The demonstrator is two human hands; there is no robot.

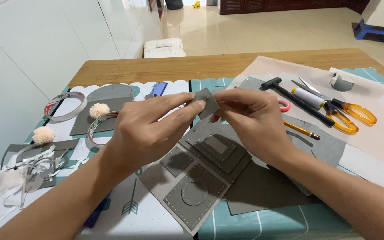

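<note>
My left hand (150, 129) and my right hand (252, 120) meet above the table, both pinching a small grey felt square (206, 102) between thumbs and fingers. Directly below lies a larger grey felt panel (192, 178) with stitched pockets, a stitched circle and stacked square pieces. The little square is held tilted, a short way above that panel.
Orange-handled scissors (350, 113), a black hammer (296, 100), a white thread spool (307, 97) and a pencil (302, 130) lie at the right. Tape rolls (65, 106), two cream pom-poms (98, 110) and clear plastic scraps (18, 178) sit at the left. More grey felt sheets (267, 186) cover the wooden table (201, 66).
</note>
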